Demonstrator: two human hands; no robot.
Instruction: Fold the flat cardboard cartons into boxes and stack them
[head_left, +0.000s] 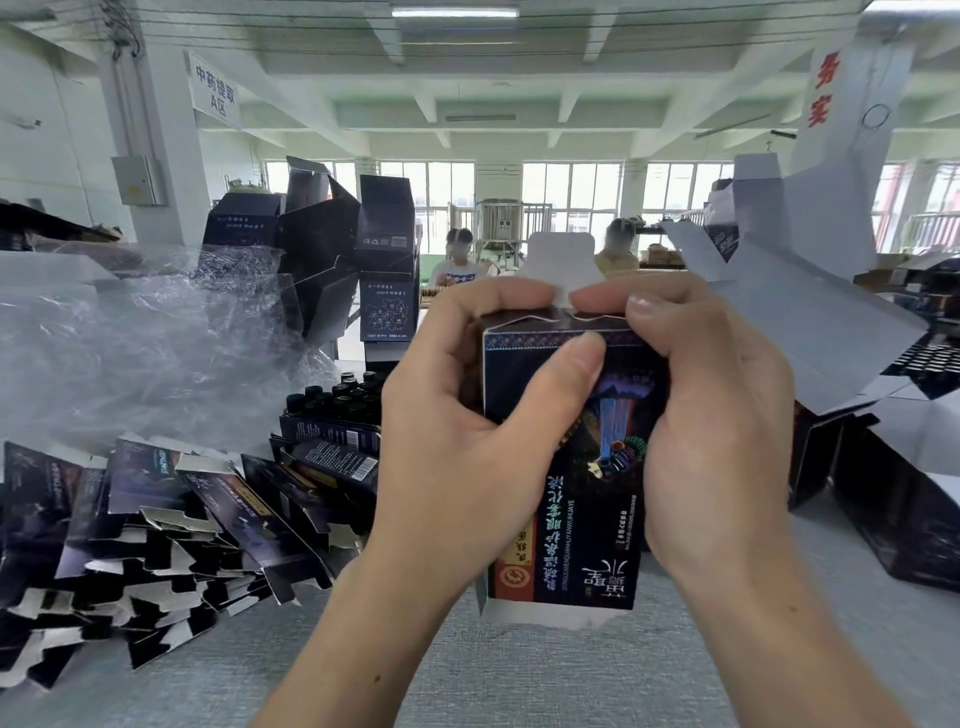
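A dark printed carton (571, 499) stands opened into a box shape in front of me, held up above the grey table (519, 670). My left hand (467, 431) grips its left side, thumb across the front face, index finger curled over the top edge. My right hand (711, 415) grips the right side, fingers pressing on the top flaps. A white tuck flap (561, 260) sticks up behind my fingers. A spread pile of flat cartons (156, 535) lies at the left.
Folded dark boxes (384, 260) are stacked at the back left, others with open white flaps (810, 312) at the right. Crumpled clear plastic wrap (130, 338) lies left. Small dark bottles (337, 400) stand behind the flat pile. Two people sit far behind.
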